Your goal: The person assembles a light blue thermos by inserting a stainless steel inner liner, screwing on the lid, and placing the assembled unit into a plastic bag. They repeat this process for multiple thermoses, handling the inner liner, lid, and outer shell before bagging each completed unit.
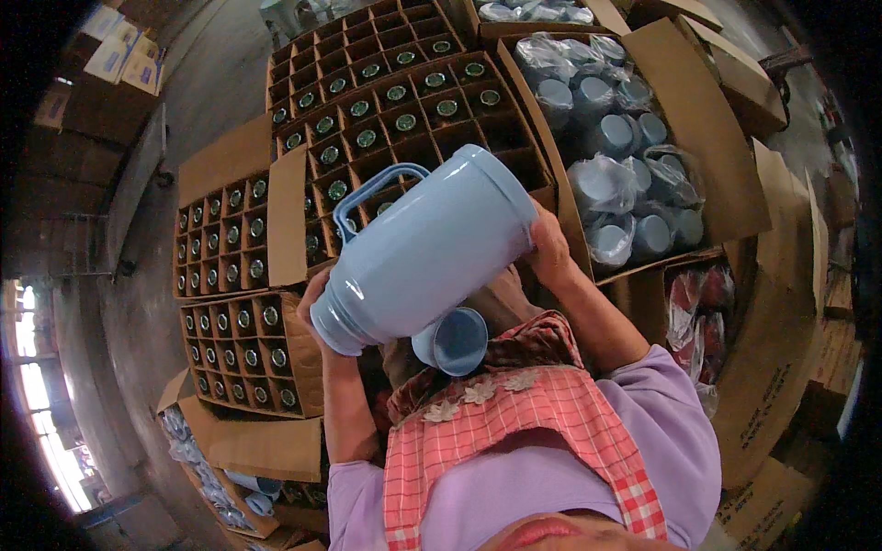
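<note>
A glossy light-blue vacuum flask (432, 248) with a side handle lies tilted across the middle of the view, its wide base up to the right and its threaded neck down to the left. My left hand (315, 292) grips it at the neck end, fingers mostly hidden behind it. Around the edge of the base, my right hand (548, 243) is closed, with its fingertips out of sight. Just below the flask, a light-blue cup (459, 342) rests in my lap, its open mouth toward me.
Ahead stands a divided carton (386, 161) with round glass tops in several cells. More divided cartons (220, 239) are stacked at left. An open box (735, 165) at right holds bagged light-blue cups (611, 133). Red bagged items (703, 312) sit below it.
</note>
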Action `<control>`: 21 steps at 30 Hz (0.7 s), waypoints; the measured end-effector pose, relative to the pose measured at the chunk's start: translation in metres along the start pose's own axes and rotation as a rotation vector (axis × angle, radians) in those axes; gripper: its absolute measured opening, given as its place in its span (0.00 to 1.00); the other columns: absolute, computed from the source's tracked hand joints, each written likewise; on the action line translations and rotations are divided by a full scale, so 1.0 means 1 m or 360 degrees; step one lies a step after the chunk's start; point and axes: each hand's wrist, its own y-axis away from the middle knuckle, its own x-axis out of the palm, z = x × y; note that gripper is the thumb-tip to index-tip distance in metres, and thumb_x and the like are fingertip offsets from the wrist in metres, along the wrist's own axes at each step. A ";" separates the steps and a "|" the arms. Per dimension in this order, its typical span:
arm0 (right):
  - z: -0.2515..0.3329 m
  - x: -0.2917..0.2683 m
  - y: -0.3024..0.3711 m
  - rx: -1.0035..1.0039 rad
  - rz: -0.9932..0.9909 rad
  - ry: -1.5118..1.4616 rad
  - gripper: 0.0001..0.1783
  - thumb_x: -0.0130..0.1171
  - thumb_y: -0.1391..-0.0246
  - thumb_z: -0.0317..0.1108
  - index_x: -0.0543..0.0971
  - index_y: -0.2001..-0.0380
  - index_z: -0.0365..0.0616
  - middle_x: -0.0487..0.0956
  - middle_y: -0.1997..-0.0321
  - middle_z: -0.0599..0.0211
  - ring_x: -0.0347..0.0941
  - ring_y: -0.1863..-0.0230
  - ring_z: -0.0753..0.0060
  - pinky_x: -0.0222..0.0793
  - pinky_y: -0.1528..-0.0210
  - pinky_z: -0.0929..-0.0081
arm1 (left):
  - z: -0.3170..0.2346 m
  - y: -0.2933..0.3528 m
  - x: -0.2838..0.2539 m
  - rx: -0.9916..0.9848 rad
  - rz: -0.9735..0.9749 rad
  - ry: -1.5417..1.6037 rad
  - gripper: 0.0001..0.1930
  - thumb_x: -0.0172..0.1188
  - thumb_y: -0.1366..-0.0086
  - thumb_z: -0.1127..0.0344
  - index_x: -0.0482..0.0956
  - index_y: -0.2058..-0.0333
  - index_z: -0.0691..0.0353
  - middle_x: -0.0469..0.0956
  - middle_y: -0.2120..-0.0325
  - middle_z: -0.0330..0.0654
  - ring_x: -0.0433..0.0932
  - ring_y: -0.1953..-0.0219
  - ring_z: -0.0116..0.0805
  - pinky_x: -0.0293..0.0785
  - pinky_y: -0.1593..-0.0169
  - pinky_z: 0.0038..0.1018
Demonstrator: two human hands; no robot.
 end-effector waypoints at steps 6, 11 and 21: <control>0.007 -0.013 -0.014 0.0471 -0.0199 -0.0371 0.28 0.38 0.43 0.52 0.69 0.56 0.35 0.74 0.66 0.64 0.70 0.65 0.73 0.67 0.62 0.75 | -0.054 -0.004 0.021 0.0311 0.0055 -0.0248 0.10 0.49 0.45 0.74 0.75 0.65 0.68 0.77 0.71 0.43 0.76 0.71 0.30 0.73 0.66 0.23; 0.033 -0.012 -0.024 0.0209 0.0016 -0.0244 0.19 0.49 0.47 0.41 0.74 0.59 0.36 0.75 0.61 0.62 0.70 0.59 0.70 0.67 0.55 0.71 | 0.017 -0.020 -0.025 0.0213 0.0256 -0.0034 0.13 0.51 0.43 0.71 0.74 0.60 0.67 0.76 0.65 0.46 0.76 0.64 0.33 0.72 0.59 0.27; 0.070 -0.011 -0.028 -0.1245 0.0274 0.1418 0.16 0.60 0.64 0.26 0.78 0.66 0.50 0.76 0.61 0.68 0.73 0.67 0.67 0.71 0.67 0.73 | 0.037 -0.015 0.002 -0.0681 0.0485 0.0939 0.14 0.51 0.42 0.69 0.72 0.57 0.66 0.76 0.63 0.46 0.76 0.63 0.33 0.72 0.59 0.27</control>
